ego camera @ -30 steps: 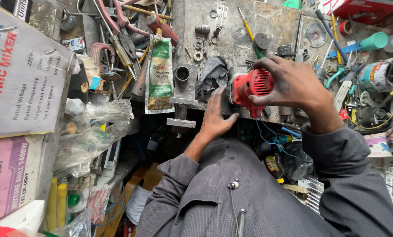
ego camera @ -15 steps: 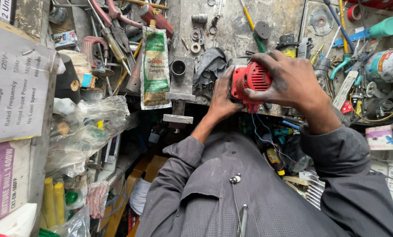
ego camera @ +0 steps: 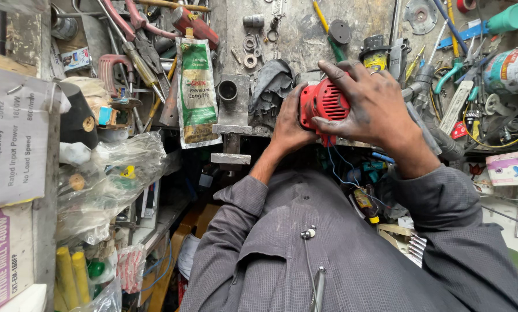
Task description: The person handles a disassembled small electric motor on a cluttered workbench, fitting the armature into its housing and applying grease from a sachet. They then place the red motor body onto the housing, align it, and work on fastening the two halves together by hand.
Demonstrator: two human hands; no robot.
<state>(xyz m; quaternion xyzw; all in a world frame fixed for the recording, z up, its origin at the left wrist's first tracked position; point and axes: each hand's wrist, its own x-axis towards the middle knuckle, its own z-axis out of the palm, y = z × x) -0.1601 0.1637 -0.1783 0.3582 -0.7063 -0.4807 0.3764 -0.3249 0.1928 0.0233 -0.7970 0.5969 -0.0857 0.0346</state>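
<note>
Both of your hands close on a red vented motor housing (ego camera: pixel 323 104) at the near edge of the cluttered metal workbench (ego camera: pixel 293 34). Your right hand (ego camera: pixel 374 112) drapes over its top with fingers spread and curled around the casing; your left hand (ego camera: pixel 288 124) presses against its left side, fingers tucked behind it. Thin blue wires (ego camera: pixel 335 167) trail down from the housing toward your lap. Just left of it lies a crumpled dark rag (ego camera: pixel 270 86), then a green oil pouch (ego camera: pixel 196 92). Pliers, washers and screwdrivers crowd the bench beyond.
</note>
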